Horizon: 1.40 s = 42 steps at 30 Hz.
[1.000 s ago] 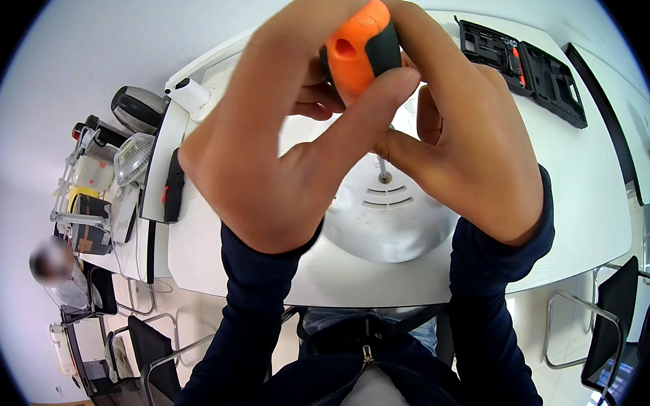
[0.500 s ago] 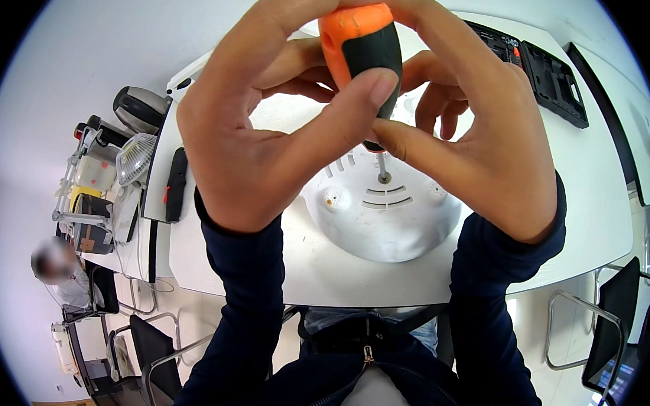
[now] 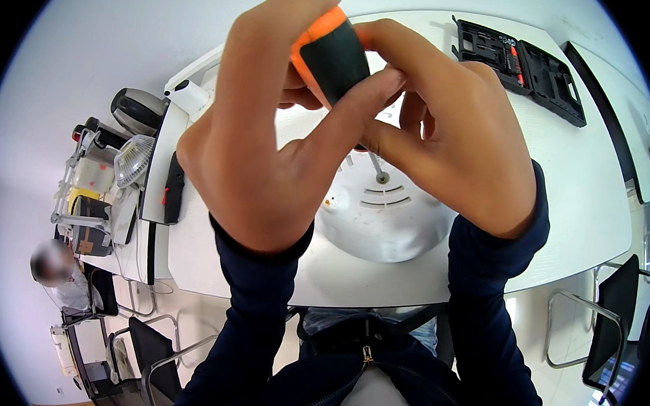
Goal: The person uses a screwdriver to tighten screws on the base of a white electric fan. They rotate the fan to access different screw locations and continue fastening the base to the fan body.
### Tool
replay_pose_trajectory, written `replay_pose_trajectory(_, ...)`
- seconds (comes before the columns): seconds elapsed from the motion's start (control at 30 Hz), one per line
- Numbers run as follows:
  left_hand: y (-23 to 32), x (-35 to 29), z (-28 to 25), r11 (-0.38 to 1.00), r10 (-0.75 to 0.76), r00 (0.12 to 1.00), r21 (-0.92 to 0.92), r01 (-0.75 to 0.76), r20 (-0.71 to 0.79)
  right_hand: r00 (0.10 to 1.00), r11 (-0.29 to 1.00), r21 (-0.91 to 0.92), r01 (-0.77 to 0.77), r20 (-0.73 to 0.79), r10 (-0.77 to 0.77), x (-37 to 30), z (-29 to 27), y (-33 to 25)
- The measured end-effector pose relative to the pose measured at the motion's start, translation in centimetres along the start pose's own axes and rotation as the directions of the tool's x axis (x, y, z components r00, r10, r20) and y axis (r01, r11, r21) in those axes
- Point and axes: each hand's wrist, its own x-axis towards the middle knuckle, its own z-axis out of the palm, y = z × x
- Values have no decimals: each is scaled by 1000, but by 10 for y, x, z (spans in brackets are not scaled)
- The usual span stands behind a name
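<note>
An orange and black screwdriver stands tilted over a round white slotted housing, its handle leaning left. The tip of its metal shaft meets a recessed hole in the housing's middle. My left hand is wrapped round the handle, thumb across its near side. Around the lower end of the handle, close to the shaft, my right hand has its thumb and fingers closed. Both hands partly hide the housing's far side.
On the white table an opened black tool case lies at the far right. A black and red tool rests at the left edge. Further left are a clear ribbed lamp cover and a seated person. Chairs stand nearby.
The screwdriver handle has tipped to the left, its tip staying at the hole. My left hand has turned with it, and my right hand has shifted slightly left.
</note>
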Motion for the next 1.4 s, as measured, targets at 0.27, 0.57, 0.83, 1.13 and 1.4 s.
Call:
replay_pose_trajectory(0.27,-13,0,5,976,33,998,-216,-43,-49,1000,996,90,24,-14,-23,-2,-6,2)
replay_pose_trajectory(0.57,-32,-8,4,913,-43,994,-400,81,102,992,974,196,-113,78,99,-1,-12,-7)
replay_pose_trajectory(0.83,-38,-11,3,813,25,986,-577,77,166,997,983,169,65,21,-70,-2,-8,3)
replay_pose_trajectory(1.13,-44,-6,-6,910,32,987,-414,36,156,993,982,161,101,47,-109,0,-8,7)
replay_pose_trajectory(1.4,-22,-8,6,988,11,999,-156,-18,-46,997,998,12,69,35,-69,-5,-8,-2)
